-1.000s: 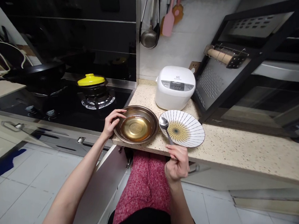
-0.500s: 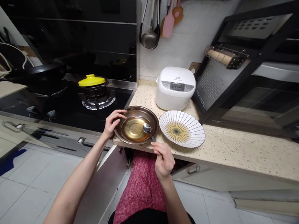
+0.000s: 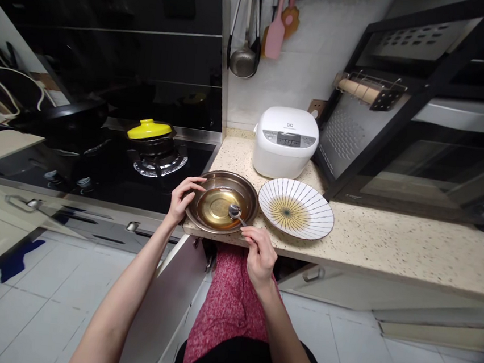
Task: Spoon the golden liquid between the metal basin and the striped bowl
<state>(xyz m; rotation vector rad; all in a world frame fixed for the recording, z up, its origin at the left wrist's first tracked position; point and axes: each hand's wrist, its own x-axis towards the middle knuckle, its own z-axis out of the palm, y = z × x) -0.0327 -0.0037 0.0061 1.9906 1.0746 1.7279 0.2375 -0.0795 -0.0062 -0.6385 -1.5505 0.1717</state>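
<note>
A round metal basin (image 3: 246,192) stands at the counter's left end with clear amber liquid in its bottom. My left hand (image 3: 180,199) grips its left rim, fingers reaching over the edge. With my right hand (image 3: 259,256), closed in a pinch, I hold the handle of a metal spoon (image 3: 234,211). The spoon's bowl is inside the basin, near the liquid; whether it dips in cannot be made out. Just right of the basin, a white plate (image 3: 318,214) with dark radiating lines carries a shallow yellowish pool in its centre.
Behind the plate stands a white rice cooker (image 3: 285,157). On the left, a gas stove (image 3: 105,182) bears a small pot with a yellow lid (image 3: 150,131) and a black wok (image 3: 65,122). A cabinet door (image 3: 166,300) hangs open below. A dark oven (image 3: 453,167) stands right.
The spoon and my right hand have shifted slightly left, towards the basin's middle. My left hand keeps its place on the rim.
</note>
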